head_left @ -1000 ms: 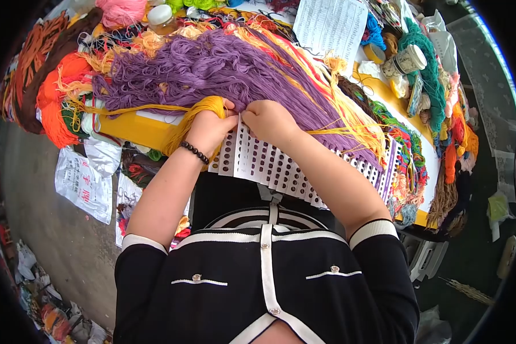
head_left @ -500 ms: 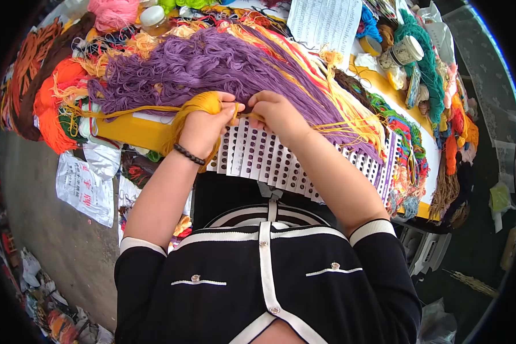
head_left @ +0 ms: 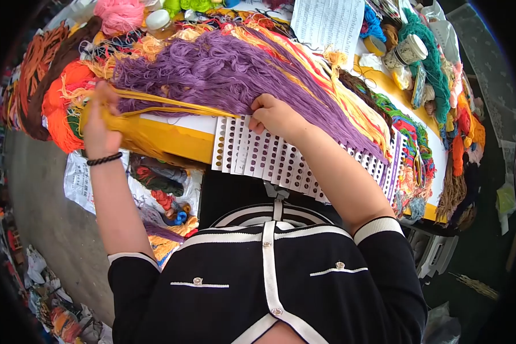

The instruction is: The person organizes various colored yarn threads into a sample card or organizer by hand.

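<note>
On the left, my left hand (head_left: 102, 123), smeared by motion, is closed on a skein of yellow thread (head_left: 155, 136). Strands stretch from it, nearly taut, to the top edge of white perforated cards (head_left: 264, 152) with thread in their holes. At that edge my right hand (head_left: 278, 119) is pinched, just right of where the yellow strands end. Its fingertips hide what lies between them. Behind both hands spreads a large heap of purple thread (head_left: 195, 71).
An orange skein (head_left: 63, 123) lies at the left. A printed sheet (head_left: 327, 28), a patterned cup (head_left: 407, 51) and teal thread (head_left: 427, 57) are at the back right. A lidded jar (head_left: 159, 22) stands at the back left. White plastic bags (head_left: 79, 182) lie below the table's left edge.
My left hand has moved far to the left, away from my right hand, drawing out the yellow thread. My right hand has stayed near the cards' top edge.
</note>
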Demonstrator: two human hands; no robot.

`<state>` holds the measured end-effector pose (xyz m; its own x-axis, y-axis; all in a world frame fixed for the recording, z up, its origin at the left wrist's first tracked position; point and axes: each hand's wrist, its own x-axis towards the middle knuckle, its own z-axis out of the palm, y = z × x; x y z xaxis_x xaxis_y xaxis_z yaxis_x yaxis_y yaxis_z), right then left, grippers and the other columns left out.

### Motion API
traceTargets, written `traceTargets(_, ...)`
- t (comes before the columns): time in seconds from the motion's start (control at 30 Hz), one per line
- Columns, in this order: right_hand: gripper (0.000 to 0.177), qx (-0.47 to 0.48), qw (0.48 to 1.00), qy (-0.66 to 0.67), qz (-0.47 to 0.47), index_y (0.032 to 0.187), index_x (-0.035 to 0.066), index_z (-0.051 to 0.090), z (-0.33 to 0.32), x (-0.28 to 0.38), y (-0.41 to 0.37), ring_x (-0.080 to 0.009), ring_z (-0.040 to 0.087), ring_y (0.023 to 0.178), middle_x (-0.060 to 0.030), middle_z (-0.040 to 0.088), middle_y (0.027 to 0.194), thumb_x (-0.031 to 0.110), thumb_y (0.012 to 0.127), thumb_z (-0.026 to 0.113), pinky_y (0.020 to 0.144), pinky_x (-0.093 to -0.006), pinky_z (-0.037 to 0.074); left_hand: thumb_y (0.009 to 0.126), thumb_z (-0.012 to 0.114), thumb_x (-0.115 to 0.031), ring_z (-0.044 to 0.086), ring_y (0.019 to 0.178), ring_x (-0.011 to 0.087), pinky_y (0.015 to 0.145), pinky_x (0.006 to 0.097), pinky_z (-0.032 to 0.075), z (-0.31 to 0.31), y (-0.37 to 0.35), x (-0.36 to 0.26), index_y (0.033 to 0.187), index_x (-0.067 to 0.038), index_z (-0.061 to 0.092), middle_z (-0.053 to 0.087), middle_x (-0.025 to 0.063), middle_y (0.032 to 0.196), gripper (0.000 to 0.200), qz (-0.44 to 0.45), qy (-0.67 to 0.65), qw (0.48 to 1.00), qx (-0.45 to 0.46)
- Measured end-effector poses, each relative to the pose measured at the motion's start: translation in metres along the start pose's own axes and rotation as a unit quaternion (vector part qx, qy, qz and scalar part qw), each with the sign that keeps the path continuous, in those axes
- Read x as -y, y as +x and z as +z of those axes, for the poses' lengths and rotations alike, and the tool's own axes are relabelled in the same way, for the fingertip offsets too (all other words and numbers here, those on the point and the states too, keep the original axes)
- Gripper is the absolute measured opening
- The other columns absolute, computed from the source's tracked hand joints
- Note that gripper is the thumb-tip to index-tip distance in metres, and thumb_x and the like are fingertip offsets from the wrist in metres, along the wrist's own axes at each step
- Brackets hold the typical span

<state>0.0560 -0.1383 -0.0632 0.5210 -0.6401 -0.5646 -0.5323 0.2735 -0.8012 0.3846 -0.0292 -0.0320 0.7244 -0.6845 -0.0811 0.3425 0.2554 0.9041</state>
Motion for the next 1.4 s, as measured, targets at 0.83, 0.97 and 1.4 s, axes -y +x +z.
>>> traceTargets(0.83, 0.033, 0.309, 0.88, -0.161, -0.322, 0.098, 0.001, 0.058, 0.112, -0.039, -0.085, -0.0199, 0.058, 0.078, -0.0114, 0.061, 0.086, 0.029, 0.081, 0.065, 0.07, -0.0313, 0.046, 0.097, 0.039, -0.027, 0.055, 0.107, 0.021, 0.09, 0.032, 0.045, 0.024, -0.235, 0.046, 0.127, 0.0, 0.043, 0.054, 0.0135, 0.121, 0.04, -0.124, -0.129, 0.965, 0.192)
traceTargets(0.97, 0.021, 0.298, 0.898, -0.155, -0.284, 0.089, 0.002, 0.061, 0.114, -0.048, -0.1, -0.0143, 0.055, 0.065, -0.0071, 0.061, 0.072, 0.022, 0.084, 0.061, 0.064, -0.0298, 0.045, 0.096, 0.042, -0.027, 0.059, 0.092, 0.0185, 0.08, 0.0286, 0.047, 0.014, -0.249, 0.037, 0.128, -0.003, 0.043, 0.059, 0.0115, 0.113, 0.04, -0.204, -0.166, 0.948, 0.18)
traceTargets(1.4, 0.056, 0.404, 0.862, 0.219, -0.215, 0.13, -0.002, 0.036, 0.118, -0.053, -0.127, -0.0209, 0.05, 0.112, -0.0133, 0.053, 0.119, 0.033, 0.09, 0.054, 0.096, -0.0356, 0.038, 0.092, 0.048, -0.031, 0.032, 0.043, 0.0029, 0.042, 0.0188, 0.025, -0.033, -0.251, 0.01, 0.1, -0.005, 0.06, 0.062, 0.0012, 0.077, 0.029, -0.184, -0.24, 0.945, 0.121)
